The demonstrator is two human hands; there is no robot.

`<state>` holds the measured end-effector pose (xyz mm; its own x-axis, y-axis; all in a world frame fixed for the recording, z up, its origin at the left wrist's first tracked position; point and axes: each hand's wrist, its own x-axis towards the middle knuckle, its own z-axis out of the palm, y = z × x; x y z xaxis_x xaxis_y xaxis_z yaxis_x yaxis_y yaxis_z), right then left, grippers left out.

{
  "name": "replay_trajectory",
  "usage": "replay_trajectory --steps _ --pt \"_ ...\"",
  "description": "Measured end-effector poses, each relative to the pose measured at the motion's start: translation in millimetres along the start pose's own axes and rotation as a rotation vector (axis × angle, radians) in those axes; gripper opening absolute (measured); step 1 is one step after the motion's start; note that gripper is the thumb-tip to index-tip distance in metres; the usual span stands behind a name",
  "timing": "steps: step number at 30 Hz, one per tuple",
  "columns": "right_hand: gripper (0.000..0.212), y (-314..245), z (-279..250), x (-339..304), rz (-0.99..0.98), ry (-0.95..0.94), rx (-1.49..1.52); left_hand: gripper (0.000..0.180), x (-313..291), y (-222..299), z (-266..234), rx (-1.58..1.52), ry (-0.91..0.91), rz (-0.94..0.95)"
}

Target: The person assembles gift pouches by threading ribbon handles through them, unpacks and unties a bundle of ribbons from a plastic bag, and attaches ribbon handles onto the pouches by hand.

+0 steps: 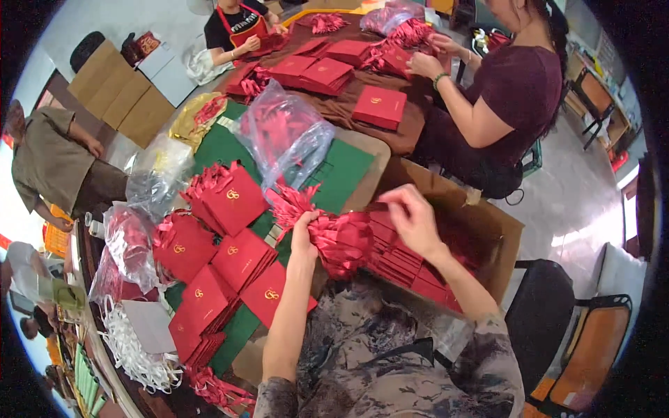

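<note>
My left hand point(304, 235) is closed around a thick bundle of red ribbons point(343, 240), held in front of my body. Its loops hang to the right of my fist, and the loose ends fan out above it. My right hand point(416, 221) hovers just right of the bundle with its fingers bent together; whatever is between the fingertips is too small to make out. Below that hand, a large cardboard box point(503, 261) holds rows of red paper bags point(404, 261). Stacks of red bags with gold emblems point(237, 197) lie on the green tabletop point(346, 171) to my left.
A clear plastic bag of red ribbons point(284, 129) sits on the table's far part. White ribbons point(136, 348) pile up at the left edge. Across the brown-covered table, two people handle red items; another person point(59, 157) stands left. A black chair point(540, 317) is at right.
</note>
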<state>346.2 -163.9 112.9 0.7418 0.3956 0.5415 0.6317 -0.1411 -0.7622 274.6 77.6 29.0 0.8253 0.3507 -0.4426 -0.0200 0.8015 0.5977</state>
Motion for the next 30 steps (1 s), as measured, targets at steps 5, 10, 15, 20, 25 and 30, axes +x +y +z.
replay_trajectory --steps 5,10,15,20,25,30 --pt "0.015 -10.5 86.7 14.6 -0.161 -0.277 0.002 0.016 -11.1 6.2 16.7 -0.071 -0.040 0.025" --pt "0.017 1.9 111.0 -0.5 -0.265 -0.385 -0.226 0.020 3.4 4.2 -11.2 0.078 -0.055 -0.110" --pt "0.063 -13.0 98.8 1.4 -0.202 -0.492 -0.030 0.013 30.4 4.7 -27.6 -0.023 -0.135 -0.109" --pt "0.128 15.9 110.6 15.2 -0.017 -0.527 -0.161 0.019 57.0 47.3 10.2 0.187 -0.005 0.039" --pt "0.111 41.1 153.2 36.1 0.130 -0.476 -0.188 0.025 84.2 74.6 35.2 0.332 0.051 0.153" --pt "0.084 39.2 208.4 56.8 0.199 -0.426 -0.295 0.041 140.3 112.8 5.7 0.831 0.194 0.243"
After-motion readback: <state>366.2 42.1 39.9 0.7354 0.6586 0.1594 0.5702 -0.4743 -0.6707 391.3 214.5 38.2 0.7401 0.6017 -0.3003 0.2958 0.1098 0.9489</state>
